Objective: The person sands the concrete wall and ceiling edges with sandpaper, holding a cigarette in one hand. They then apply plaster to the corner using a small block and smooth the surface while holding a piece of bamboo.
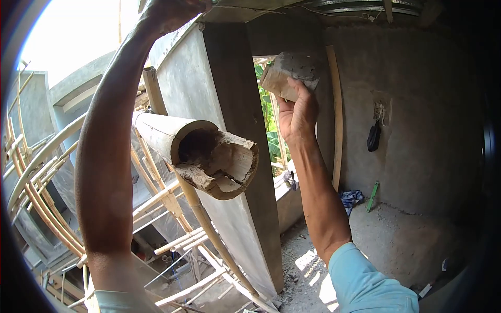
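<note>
My right hand (300, 112) is raised in the middle of the view. Its fingers and thumb close on a small pale board (275, 82), seen from below, with wet grey mortar (298, 67) heaped on it. My left hand (175, 14) reaches up to the top edge, close to the underside of a concrete ledge (240, 11). It is dark and partly cut off, so its fingers and anything in them cannot be made out. Between my arms juts the broken, hollow end of a thick bamboo pole (162, 133), nearest my left forearm.
A grey plastered column (229, 109) stands behind the pole. Bamboo scaffolding (172, 206) fills the left side below. A black object (373, 136) hangs on the right wall. A green-handled tool (372, 196) and blue cloth (352, 199) lie at its foot. Rubble covers the floor.
</note>
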Demonstrator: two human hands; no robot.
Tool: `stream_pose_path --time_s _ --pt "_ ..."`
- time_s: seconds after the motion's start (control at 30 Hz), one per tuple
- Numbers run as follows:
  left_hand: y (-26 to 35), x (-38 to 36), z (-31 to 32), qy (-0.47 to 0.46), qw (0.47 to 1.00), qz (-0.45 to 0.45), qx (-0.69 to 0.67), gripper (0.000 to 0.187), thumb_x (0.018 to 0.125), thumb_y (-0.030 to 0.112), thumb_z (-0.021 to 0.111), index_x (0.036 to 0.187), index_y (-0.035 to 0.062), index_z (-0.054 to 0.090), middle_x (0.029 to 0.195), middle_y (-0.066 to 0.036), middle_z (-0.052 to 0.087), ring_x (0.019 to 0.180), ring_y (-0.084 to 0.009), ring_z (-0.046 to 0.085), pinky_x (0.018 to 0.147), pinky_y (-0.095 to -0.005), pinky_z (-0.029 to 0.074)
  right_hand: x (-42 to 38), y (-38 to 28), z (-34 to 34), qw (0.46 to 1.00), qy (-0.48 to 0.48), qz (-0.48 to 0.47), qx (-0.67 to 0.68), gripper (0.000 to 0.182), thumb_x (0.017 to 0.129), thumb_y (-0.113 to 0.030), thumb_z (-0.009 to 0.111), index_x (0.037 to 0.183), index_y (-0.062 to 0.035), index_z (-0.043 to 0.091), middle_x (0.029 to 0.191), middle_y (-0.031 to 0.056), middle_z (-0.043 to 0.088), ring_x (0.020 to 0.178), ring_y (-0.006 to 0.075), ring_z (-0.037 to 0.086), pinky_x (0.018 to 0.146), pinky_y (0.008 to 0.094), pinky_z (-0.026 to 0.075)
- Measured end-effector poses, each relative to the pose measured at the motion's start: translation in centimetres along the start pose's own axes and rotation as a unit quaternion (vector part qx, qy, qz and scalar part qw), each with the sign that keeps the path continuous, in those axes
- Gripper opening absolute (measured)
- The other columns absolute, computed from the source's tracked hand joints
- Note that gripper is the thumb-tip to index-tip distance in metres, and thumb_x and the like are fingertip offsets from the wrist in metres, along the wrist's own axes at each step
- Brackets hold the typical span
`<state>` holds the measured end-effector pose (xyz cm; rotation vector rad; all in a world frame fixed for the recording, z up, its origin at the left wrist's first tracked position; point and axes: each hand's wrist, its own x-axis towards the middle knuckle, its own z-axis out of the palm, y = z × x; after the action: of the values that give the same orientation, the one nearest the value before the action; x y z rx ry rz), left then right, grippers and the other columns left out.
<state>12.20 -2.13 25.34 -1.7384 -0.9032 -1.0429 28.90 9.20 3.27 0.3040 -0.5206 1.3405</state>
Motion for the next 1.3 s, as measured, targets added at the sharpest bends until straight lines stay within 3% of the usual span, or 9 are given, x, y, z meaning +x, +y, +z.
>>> stream_pose_path --time_s 0.1,0.23,0.3,0.43,0.5,0.77,1.03,1.17,1.3 --pt "0.2 0.2 0.0 -0.004 1.0 -0.007 0.014 0.05 0.077 0.014 0.078 0.12 -0.0004 0.055 0.099 -0.01 0.058 0.07 -0.018 0.064 0.064 -0.0307 0.055 1.8 1.9 3.5 0.999 -0.038 0.011 0.02 0.041 0.087 -0.002 0.061 0.126 -0.0054 0.049 0.125 0.0096 0.054 0.116 0.0244 0.057 0.101 0.0438 0.051" --pt "0.2 0.3 -0.1 -0.019 0.999 -0.025 0.024 0.05 0.076 0.015 0.078 0.119 0.0008 0.056 0.097 -0.01 0.058 0.07 -0.0184 0.064 0.064 -0.0308 0.055 3.5 3.4 6.7 0.993 -0.068 0.046 0.081 0.037 0.09 -0.004 0.057 0.126 -0.0042 0.048 0.123 0.0112 0.054 0.114 0.0256 0.058 0.1 0.0428 0.054" --pt "-1.1 0.3 0.2 0.004 0.999 0.041 -0.004 0.049 0.076 0.016 0.078 0.117 0.0016 0.057 0.096 -0.01 0.058 0.07 -0.0187 0.064 0.063 -0.0313 0.055 3.8 3.8 8.2 0.993 -0.05 0.04 0.098 0.032 0.091 0.002 0.056 0.122 0.0005 0.047 0.12 0.0138 0.056 0.112 0.0291 0.061 0.101 0.0484 0.055" --pt "-1.7 0.7 0.4 0.02 0.994 0.102 0.03 0.048 0.075 0.015 0.079 0.116 0.0022 0.058 0.095 -0.01 0.059 0.07 -0.0186 0.064 0.063 -0.0314 0.054 5.8 4.0 9.8 0.991 -0.047 0.014 0.128 0.034 0.091 0.003 0.056 0.124 -0.003 0.048 0.119 0.0129 0.056 0.11 0.0291 0.061 0.099 0.0462 0.056" --pt "-0.4 0.3 0.2 0.017 0.999 0.035 0.037 0.048 0.074 0.015 0.08 0.115 0.0023 0.059 0.094 -0.009 0.059 0.069 -0.0186 0.064 0.063 -0.0317 0.054 6.9 4.3 10.1 0.99 -0.039 0.013 0.131 0.034 0.091 0.002 0.056 0.124 -0.003 0.048 0.118 0.0125 0.057 0.109 0.0284 0.061 0.097 0.0448 0.058" --pt "-0.5 0.2 0.3 0.022 0.999 0.024 0.002 0.048 0.073 0.02 0.08 0.114 0.0018 0.06 0.094 -0.009 0.062 0.07 -0.0199 0.064 0.066 -0.0331 0.054 8.3 4.7 11.0 0.993 -0.033 0.015 0.109 0.035 0.091 -0.002 0.059 0.124 -0.0057 0.049 0.116 0.0088 0.059 0.104 0.0238 0.063 0.091 0.0387 0.06" --pt "0.2 0.1 0.1 0.054 0.994 0.045 0.089 0.046 0.074 0.024 0.079 0.111 0.0021 0.063 0.095 -0.009 0.064 0.077 -0.0221 0.065 0.07 -0.0347 0.054 8.6 4.9 12.6 0.992 -0.008 0.028 0.124 0.042 0.09 -0.004 0.061 0.129 -0.0108 0.049 0.122 0.0067 0.056 0.11 0.0229 0.059 0.094 0.0436 0.059" --pt "0.5 0.1 0.0 0.018 0.999 -0.013 0.042 0.046 0.074 0.024 0.08 0.111 0.0018 0.062 0.095 -0.009 0.064 0.077 -0.0217 0.066 0.07 -0.0342 0.054 8.9 4.4 13.0 0.988 -0.008 0.051 0.145 0.04 0.09 0.002 0.056 0.127 -0.011 0.051 0.119 0.0081 0.057 0.108 0.0256 0.06 0.096 0.0469 0.058" --pt "-0.3 0.0 0.2 0.018 1.0 -0.007 -0.009 0.044 0.074 0.021 0.08 0.11 0.0015 0.062 0.092 -0.009 0.064 0.074 -0.0206 0.066 0.067 -0.0337 0.054 10.2 3.1 11.6 0.972 -0.082 0.051 0.216 0.029 0.094 0.003 0.045 0.121 0.0005 0.053 0.119 0.0157 0.059 0.11 0.0324 0.062 0.094 0.051 0.059"
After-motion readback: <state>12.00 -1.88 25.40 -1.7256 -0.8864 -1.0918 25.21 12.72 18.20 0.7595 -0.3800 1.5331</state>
